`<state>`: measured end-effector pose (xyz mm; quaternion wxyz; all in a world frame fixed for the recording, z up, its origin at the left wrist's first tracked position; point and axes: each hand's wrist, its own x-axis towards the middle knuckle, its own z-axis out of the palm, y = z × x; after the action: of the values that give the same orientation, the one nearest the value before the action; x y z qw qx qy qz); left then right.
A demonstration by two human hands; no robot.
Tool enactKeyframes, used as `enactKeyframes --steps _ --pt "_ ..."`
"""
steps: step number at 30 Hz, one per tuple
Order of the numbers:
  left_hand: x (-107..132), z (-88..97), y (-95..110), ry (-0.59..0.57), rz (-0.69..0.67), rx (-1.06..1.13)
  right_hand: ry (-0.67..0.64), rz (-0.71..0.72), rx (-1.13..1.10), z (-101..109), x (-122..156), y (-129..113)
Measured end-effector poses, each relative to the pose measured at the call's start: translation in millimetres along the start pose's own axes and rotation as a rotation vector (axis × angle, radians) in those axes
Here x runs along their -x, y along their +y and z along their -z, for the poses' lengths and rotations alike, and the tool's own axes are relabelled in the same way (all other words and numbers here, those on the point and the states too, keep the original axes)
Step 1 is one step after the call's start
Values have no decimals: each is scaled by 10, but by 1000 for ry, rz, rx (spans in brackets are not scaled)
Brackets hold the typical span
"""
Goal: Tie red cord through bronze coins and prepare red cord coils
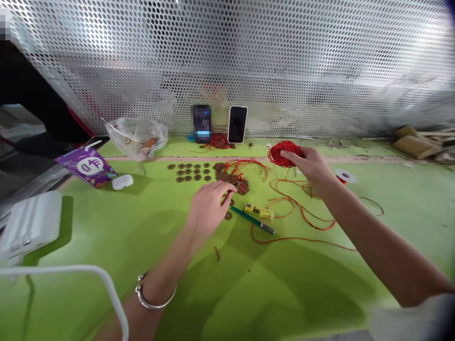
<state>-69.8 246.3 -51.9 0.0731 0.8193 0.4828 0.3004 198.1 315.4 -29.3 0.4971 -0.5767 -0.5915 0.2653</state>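
My right hand [308, 166] reaches to the far side of the green table [106, 227] and grips a tangled bundle of red cord [280, 152]. Loose red cord [302, 213] trails from it across the table. My left hand [209, 204], with a silver bracelet on its wrist, rests palm down with its fingers curled over a strung cluster of brown coins [239, 182]. Whether it holds any coin is hidden. Rows of loose brown coins [188, 172] lie just beyond it. A green pen [253, 220] and a yellow lighter [259, 211] lie between my hands.
Two phones [237, 124] lean on the perforated metal wall [249, 61] at the back. A plastic bag [137, 137], a purple packet [87, 166] and a white earbud case [122, 182] sit at the left. A white device [30, 225] and a white tube frame [110, 289] stand near left. A white spool [345, 176] lies right.
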Motion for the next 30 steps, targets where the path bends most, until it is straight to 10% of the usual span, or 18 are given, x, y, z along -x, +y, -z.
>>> enactKeyframes --steps 7,19,30 --pt "-11 21 4 -25 6 -4 -234 -160 -335 63 435 -441" --pt "2 -28 26 -62 6 0 -576 -168 -178 -21 322 -143" --pt "37 -108 178 -7 164 363 -676 -267 -539 19 518 -327"
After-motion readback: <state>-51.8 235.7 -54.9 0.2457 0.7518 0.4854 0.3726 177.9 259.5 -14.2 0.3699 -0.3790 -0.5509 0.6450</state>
